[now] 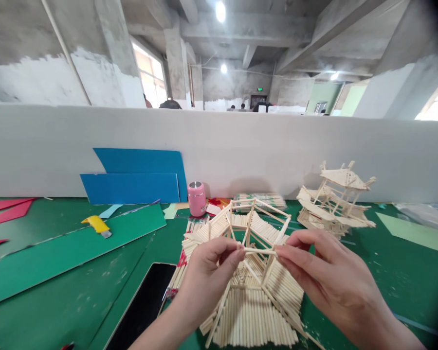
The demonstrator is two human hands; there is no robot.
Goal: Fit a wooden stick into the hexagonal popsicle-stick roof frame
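Note:
Between my two hands runs a thin pale wooden stick [260, 251], level across the front of a stick-built pavilion model [253, 316]. My left hand [213, 270] pinches the stick's left end with thumb and forefinger. At its right end, the fingertips of my right hand [326, 272] are closed on it, close to an upright post of the model. Sloping roof panels of sticks spread out below an open frame of posts and beams. Whether the held stick touches the frame, I cannot tell. My hands hide parts of both sides of the model.
A black phone [144, 304] lies left of the model. Behind stand a pink flask [196, 199], a bundle of sticks [261, 200] and a second stick pavilion [337, 199]. A yellow cutter [96, 224] rests on green board [73, 260]. Blue boards [129, 188] lean against the white partition [237, 146].

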